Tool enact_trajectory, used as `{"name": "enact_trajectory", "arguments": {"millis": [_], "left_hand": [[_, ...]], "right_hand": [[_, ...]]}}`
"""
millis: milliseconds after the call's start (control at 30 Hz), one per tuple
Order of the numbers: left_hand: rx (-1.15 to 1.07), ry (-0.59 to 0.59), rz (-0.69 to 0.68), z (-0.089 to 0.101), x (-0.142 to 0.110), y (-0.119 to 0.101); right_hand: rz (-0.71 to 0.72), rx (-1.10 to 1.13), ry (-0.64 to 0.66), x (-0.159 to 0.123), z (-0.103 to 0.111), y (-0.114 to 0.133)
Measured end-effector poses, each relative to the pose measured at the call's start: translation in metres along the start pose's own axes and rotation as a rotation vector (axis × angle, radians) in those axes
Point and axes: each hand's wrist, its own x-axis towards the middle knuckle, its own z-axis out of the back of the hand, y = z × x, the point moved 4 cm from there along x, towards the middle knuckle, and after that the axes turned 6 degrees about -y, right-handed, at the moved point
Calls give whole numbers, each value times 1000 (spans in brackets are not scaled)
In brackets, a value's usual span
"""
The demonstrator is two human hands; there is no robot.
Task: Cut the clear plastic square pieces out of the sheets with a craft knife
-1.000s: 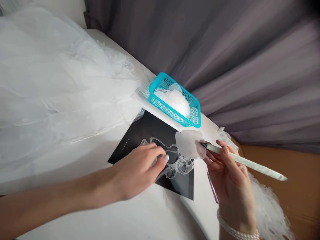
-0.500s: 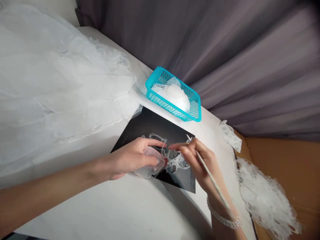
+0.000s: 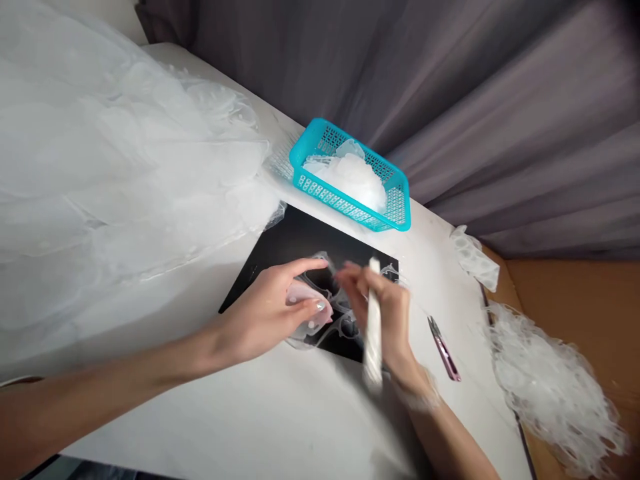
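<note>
My left hand (image 3: pixel 273 300) is closed on a sheer white cut fabric piece (image 3: pixel 313 327), its thumb pressed on top and its index finger stretched out. Opposite it, my right hand (image 3: pixel 387 300) grips a slim white stick-like tool (image 3: pixel 373 333), smeared by motion. Its fingertips are close to my left index finger, over the sheer fabric; whether they touch it I cannot tell. Beneath both hands lies a black sheet (image 3: pixel 300 233), with thin outlines of cut-out fabric (image 3: pixel 347 325) on it. Thread snips (image 3: pixel 444 350) with pinkish handles lie right of my right hand.
Behind the black sheet stands a turquoise basket (image 3: pixel 335 203) holding white fabric pieces. A large heap of white sheer fabric (image 3: pixel 125 153) covers the left. Fabric scraps (image 3: pixel 555 387) hang at the table's right edge, with a smaller scrap (image 3: pixel 475 257) above. A grey curtain (image 3: pixel 400 80) hangs behind.
My right hand has shifted slightly left and turned, swinging the tool more upright. The snips on the table have come into sight. My left hand keeps its hold on the fabric.
</note>
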Motion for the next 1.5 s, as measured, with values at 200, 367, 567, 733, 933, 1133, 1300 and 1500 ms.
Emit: {"name": "enact_trajectory", "arguments": {"millis": [200, 367, 567, 733, 933, 1133, 1300, 1500], "left_hand": [[-44, -37, -46, 8, -5, -9], [-108, 4, -58, 7, -4, -13], [-61, 47, -173, 4, -7, -13], [-371, 96, -108, 2, -8, -10], [-702, 147, 22, -1, -8, -9], [-834, 182, 45, -3, -8, -9], [-803, 170, 28, -2, -8, -7], [-606, -57, 22, 12, -4, -2]], "right_hand": [[-115, -230, -92, 28, 26, -45], [-119, -107, -38, 11, 32, 9], [-254, 300, 136, -7, 16, 46], [-387, 624, 114, -11, 9, 39], [-370, 693, 77, -16, 14, 40], [-370, 731, 66, -16, 14, 45], [-363, 725, 56, -17, 16, 45], [-315, 675, -44, -15, 22, 39]]}}
